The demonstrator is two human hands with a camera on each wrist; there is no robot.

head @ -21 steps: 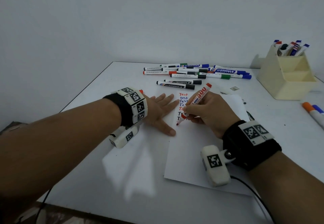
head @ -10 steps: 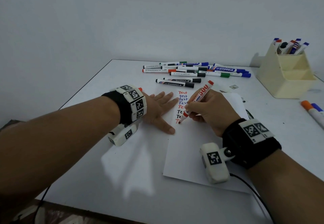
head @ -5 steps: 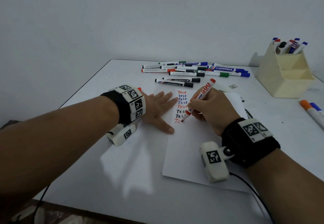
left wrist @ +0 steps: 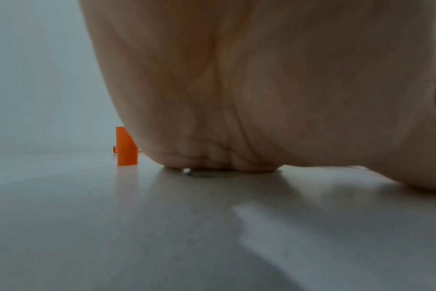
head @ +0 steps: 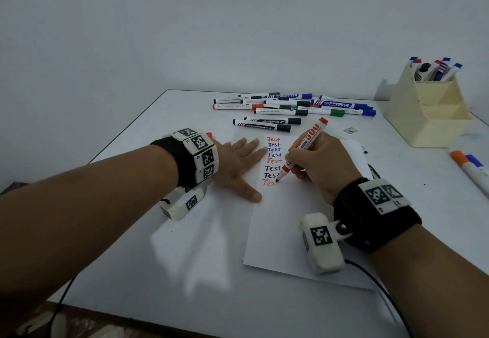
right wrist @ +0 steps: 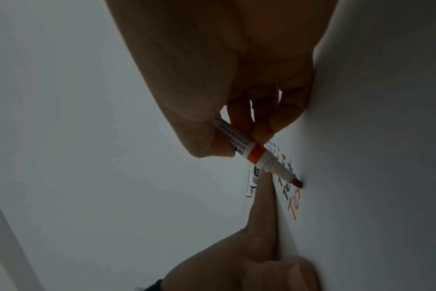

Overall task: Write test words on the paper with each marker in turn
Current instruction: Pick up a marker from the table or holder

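1. Nearest me, the paper (head: 296, 221) lies flat on the surface (head: 132, 258), its lower half blank.
2. My left hand (head: 235, 163) lies flat with fingers spread straight, pressing the sheet's left edge.
3. My right hand (head: 320, 163) grips the orange marker (head: 304, 147) in a writing pinch. Its long axis slopes from the tail, up and away to the right, down to the tip at the lower left. The tip meets the sheet just right of the half-written orange word (head: 268, 182), so I judge the stroke runs on rightward.
4. An orange cap (left wrist: 125, 146) stands beside my left palm.
5. Farther off lie the other markers (head: 291, 108), and far right a cream holder (head: 431, 115).
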